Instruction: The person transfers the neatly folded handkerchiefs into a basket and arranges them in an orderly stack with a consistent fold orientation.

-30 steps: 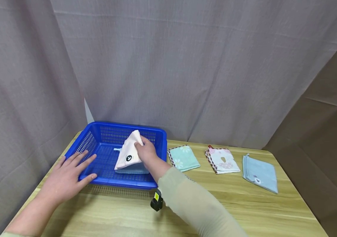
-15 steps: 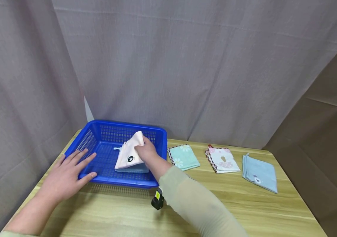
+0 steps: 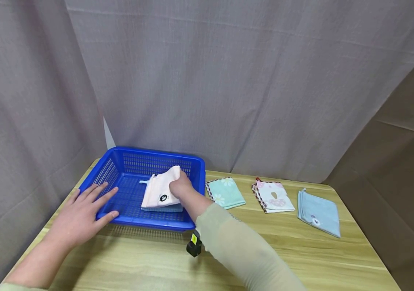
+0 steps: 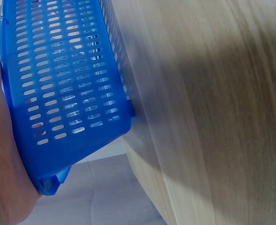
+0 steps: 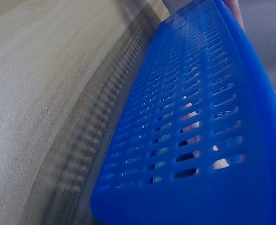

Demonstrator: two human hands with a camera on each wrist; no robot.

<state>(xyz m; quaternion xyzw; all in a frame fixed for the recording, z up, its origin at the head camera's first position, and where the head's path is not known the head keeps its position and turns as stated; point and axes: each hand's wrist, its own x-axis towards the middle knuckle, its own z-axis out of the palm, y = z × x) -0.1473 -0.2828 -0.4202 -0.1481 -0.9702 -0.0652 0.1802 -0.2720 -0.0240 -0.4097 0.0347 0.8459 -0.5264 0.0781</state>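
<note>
In the head view a pale pink folded towel [image 3: 158, 189] with a black round emblem lies over a light blue towel [image 3: 170, 208] inside the blue plastic basket [image 3: 148, 222]. My right hand [image 3: 183, 186] grips the pink towel by its right side, whose far corner still stands raised; the fingertips are hidden behind the cloth. My left hand [image 3: 79, 214] rests on the basket's left front corner with its fingers straight and spread. From the left wrist, part of that hand [image 4: 6, 159] shows against the basket's slotted wall [image 4: 67, 93]. The right wrist view mostly shows the basket's front wall [image 5: 185, 122].
To the right of the basket lie a mint green towel [image 3: 225, 193] with daisies, a white and pink towel [image 3: 274, 197], and a light blue towel [image 3: 318, 212] on the wooden table [image 3: 301, 250]. Grey curtain [image 3: 207, 81] hangs behind; a brown panel [image 3: 392, 169] borders the right.
My right hand has moved slightly right and down, and the pink towel's raised part has come lower and flatter over the blue towel. The left hand has stayed on the basket.
</note>
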